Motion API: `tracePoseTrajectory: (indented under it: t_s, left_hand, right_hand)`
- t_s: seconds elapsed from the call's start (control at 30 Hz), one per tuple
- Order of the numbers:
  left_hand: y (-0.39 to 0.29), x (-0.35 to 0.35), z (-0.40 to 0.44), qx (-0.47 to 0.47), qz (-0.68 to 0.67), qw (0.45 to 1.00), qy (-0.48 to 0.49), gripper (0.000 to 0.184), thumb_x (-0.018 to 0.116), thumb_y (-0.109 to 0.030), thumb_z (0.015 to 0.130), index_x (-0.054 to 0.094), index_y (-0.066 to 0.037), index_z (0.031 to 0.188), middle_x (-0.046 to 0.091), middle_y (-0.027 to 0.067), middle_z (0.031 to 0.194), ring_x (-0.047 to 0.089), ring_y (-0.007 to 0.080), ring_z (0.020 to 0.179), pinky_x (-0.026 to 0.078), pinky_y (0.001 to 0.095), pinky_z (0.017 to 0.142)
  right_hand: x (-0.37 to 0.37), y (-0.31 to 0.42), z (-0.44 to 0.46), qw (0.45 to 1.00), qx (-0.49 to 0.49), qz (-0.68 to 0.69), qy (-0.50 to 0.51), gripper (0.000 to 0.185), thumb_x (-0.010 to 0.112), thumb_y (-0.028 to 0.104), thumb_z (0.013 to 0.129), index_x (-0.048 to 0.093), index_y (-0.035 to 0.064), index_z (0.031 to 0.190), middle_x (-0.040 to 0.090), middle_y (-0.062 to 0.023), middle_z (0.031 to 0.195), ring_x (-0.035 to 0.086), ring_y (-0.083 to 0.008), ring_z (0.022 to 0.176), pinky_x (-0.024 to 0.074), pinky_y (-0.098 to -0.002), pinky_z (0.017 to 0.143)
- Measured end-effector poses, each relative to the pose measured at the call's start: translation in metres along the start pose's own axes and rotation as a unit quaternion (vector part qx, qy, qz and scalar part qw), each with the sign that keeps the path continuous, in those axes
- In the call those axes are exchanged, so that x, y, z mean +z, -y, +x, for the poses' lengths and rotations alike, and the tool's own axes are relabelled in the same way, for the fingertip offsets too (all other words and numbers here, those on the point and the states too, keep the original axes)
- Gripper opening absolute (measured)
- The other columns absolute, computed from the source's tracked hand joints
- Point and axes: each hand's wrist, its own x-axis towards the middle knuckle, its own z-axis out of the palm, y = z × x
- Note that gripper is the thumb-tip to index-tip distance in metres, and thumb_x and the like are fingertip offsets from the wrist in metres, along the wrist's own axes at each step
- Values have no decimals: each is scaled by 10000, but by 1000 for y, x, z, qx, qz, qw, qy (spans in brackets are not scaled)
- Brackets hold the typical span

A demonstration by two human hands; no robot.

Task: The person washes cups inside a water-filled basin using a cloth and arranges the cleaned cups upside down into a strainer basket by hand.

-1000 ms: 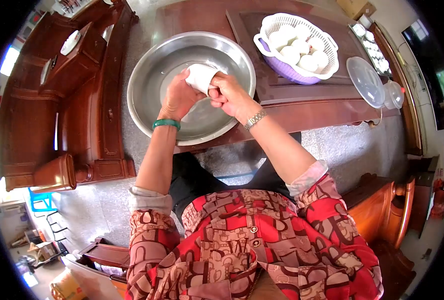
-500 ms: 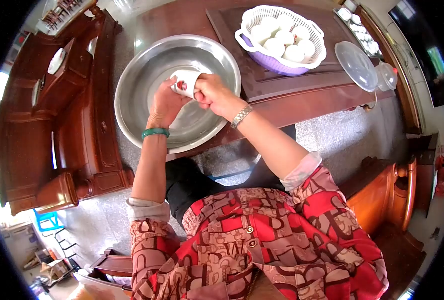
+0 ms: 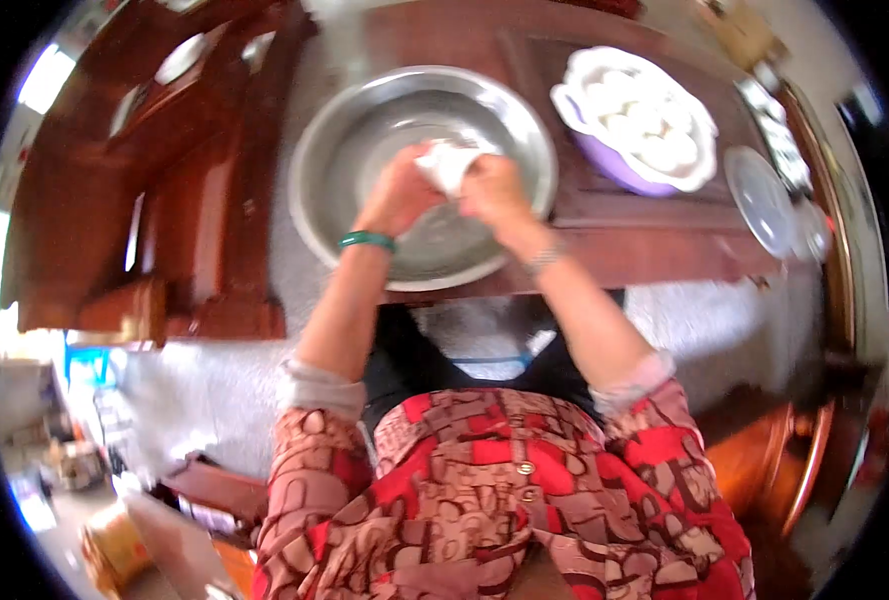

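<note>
Both hands are over a wide metal basin (image 3: 315, 215) with water in it. My left hand (image 3: 405, 190), below a green bangle, is closed on the left side of a white cup (image 3: 447, 168). On the cup's right side my right hand (image 3: 495, 195) is closed, its fingers at or inside the rim; blur hides exactly where. To the right, a white strainer basket set in a purple bowl (image 3: 605, 165) holds several white cups (image 3: 665, 150).
The basin and basket stand on a dark wooden table (image 3: 655, 245). Near its right end lie a clear lid (image 3: 760, 200) and a tray of small white things (image 3: 780, 140). Carved wooden furniture (image 3: 205, 220) stands at the left, a wooden chair (image 3: 765, 450) at the lower right.
The view has swung, so the table's things appear further right than half a second ago. The cup has turned in my hands, and its red print no longer shows.
</note>
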Motion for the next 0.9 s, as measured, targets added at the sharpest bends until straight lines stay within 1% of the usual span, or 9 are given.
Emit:
tracePoseTrajectory:
  t_s: [0.13,0.27,0.3,0.33,0.4,0.57,0.73,0.83,0.9]
  left_hand:
    - [-8,9,-4,59,-69,989,113,421,613,-245,824,473,-95,1192,586,58,1077,559,199,1012,422,400,909]
    - [-12,13,-9,66,-45,992,94,427,602,-375,861,474,-91,1153,587,54,1040,592,190,959,492,415,860]
    - [-8,11,-5,42,-13,998,45,433,576,-451,867,490,-97,1101,590,45,1016,606,185,916,524,429,806]
    - [-3,10,-2,43,-11,998,44,433,576,-451,867,490,-97,1101,590,45,1016,606,185,916,524,429,806]
    - [2,11,6,-9,25,999,-21,467,574,-510,848,497,-104,1064,590,50,993,606,191,902,526,437,770]
    - [-3,6,-3,-39,42,998,2,500,524,-524,865,506,-106,1138,590,57,1033,586,183,936,488,403,852]
    - [-11,20,-6,120,-65,982,128,472,643,-329,818,484,-95,1197,588,63,1057,572,194,982,472,387,867]
    - [0,10,-2,75,-42,993,75,437,653,-346,819,495,-115,1155,586,54,1057,567,207,981,477,401,852]
    - [2,11,-5,29,-21,999,31,432,639,-382,827,484,-119,1134,573,53,1055,565,214,968,486,423,825]
  right_hand:
    - [-25,-7,7,869,159,436,173,153,564,178,850,572,50,933,436,17,530,305,-57,373,282,-236,365]
    - [-15,-2,5,954,117,251,111,126,545,166,849,597,51,851,507,-13,524,426,-87,392,377,-265,429]
    - [-6,-4,9,996,-84,-22,21,138,565,166,820,610,37,832,565,-91,604,511,-196,470,420,-333,477]
    - [-1,-6,11,913,-274,-293,-74,150,584,166,791,623,23,813,623,-170,684,596,-305,549,462,-401,524]
    - [-5,-6,6,913,-211,-346,-46,163,594,161,759,619,2,786,622,-225,781,603,-400,721,477,-439,644]
    - [-10,1,5,999,-11,30,33,132,544,160,814,588,46,764,537,-74,573,478,-183,435,380,-323,448]
    - [-12,5,-6,884,200,412,96,167,449,169,909,493,120,755,319,49,478,242,-58,350,234,-235,404]
    - [-10,-5,-1,994,32,85,57,120,518,134,833,595,50,869,510,11,584,454,-59,445,381,-258,417]
    - [-13,-35,21,950,-133,-283,-9,225,560,132,797,589,-79,870,640,-181,726,637,-284,669,471,-404,573]
